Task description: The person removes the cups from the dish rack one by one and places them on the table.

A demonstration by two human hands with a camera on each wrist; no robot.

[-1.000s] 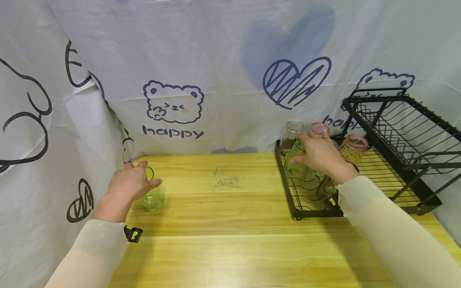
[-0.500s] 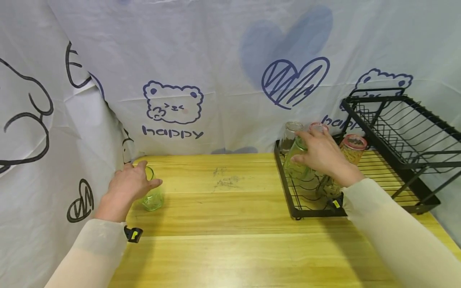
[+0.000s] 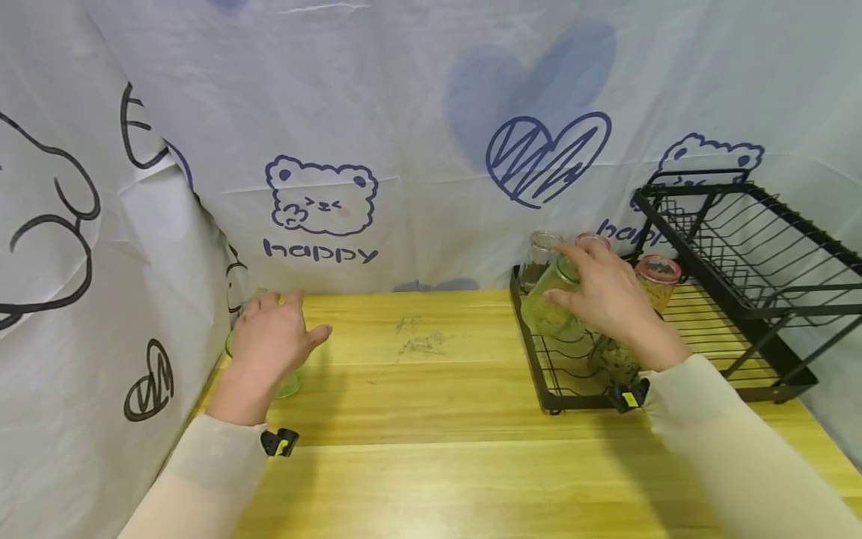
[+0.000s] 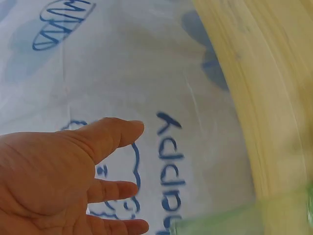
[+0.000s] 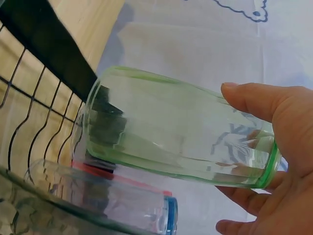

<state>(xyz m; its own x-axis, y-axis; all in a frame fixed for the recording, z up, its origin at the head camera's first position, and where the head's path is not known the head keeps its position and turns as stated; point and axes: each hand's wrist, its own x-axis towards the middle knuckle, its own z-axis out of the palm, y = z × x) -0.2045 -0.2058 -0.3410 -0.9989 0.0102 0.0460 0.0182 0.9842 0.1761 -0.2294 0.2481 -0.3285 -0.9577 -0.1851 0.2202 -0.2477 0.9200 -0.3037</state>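
Observation:
My right hand [image 3: 609, 296] grips a green drinking glass [image 3: 548, 307] near its thick base, thumb on one side and fingers on the other. The glass is upside down and tilted over the left end of the black dish rack [image 3: 586, 403]. The right wrist view shows its wide mouth [image 5: 93, 117] close to the rack's dark edge. At the left, my left hand [image 3: 269, 337] is spread, holding nothing. Behind and below it stands another green glass [image 3: 288, 385], mostly hidden by the hand. A pale green edge [image 4: 220, 223] of it shows low in the left wrist view.
A clear glass [image 3: 541, 251] and a pink-based glass [image 3: 658, 271] stand upside down in the rack. A blue-based glass [image 5: 169, 215] lies near in the right wrist view. The rack's raised upper basket [image 3: 788, 232] is at right. White printed cloth [image 3: 417, 135] hangs behind the wooden table [image 3: 417, 404].
My left hand has moved right, now covering more of the left green glass. The green glass in my right hand leans more, its base shifting right.

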